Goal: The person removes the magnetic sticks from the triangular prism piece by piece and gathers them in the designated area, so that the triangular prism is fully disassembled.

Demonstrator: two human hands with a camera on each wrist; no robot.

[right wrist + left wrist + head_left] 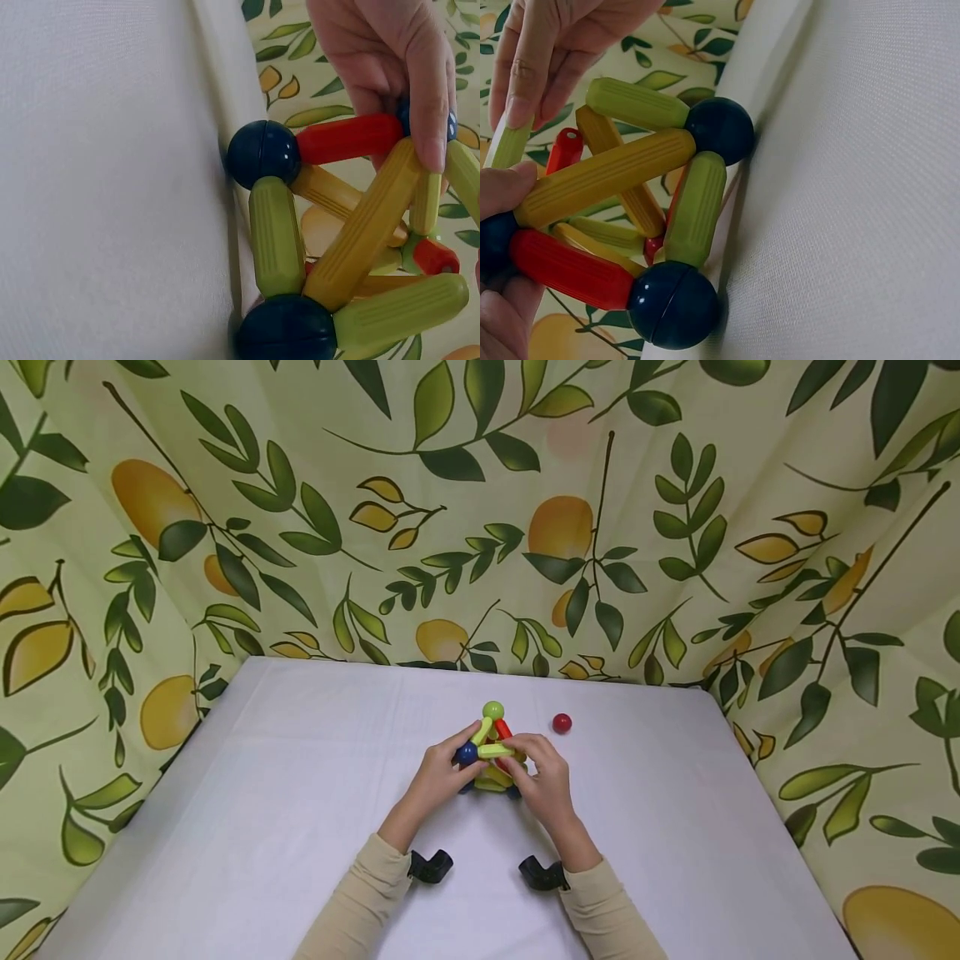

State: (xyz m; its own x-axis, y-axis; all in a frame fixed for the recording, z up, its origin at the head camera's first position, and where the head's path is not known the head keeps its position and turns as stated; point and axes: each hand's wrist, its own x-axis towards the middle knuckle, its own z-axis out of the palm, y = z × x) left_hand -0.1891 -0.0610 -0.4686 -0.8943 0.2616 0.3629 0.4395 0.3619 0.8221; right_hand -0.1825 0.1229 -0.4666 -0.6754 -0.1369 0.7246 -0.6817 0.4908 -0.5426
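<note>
Fingers of the left hand (pixel 437 777) pinch a dark-blue ball (pixel 467 753) at 9 o'clock on the ball-and-rod construction frame (pixel 607 178); right hand (pixel 546 777) pinches a light-green rod (pixel 491 750) reaching 3 o'clock from that ball. Frame sits on the white-covered table (pixel 300 735), between both hands; lime ball (pixel 492 711) at its 12 o'clock. Loose red ball (pixel 562 723) at 2 o'clock, apart.

Blue balls (pixel 673 304) glossy plas.; tblcloth (pixel 855 187) matt.
</note>
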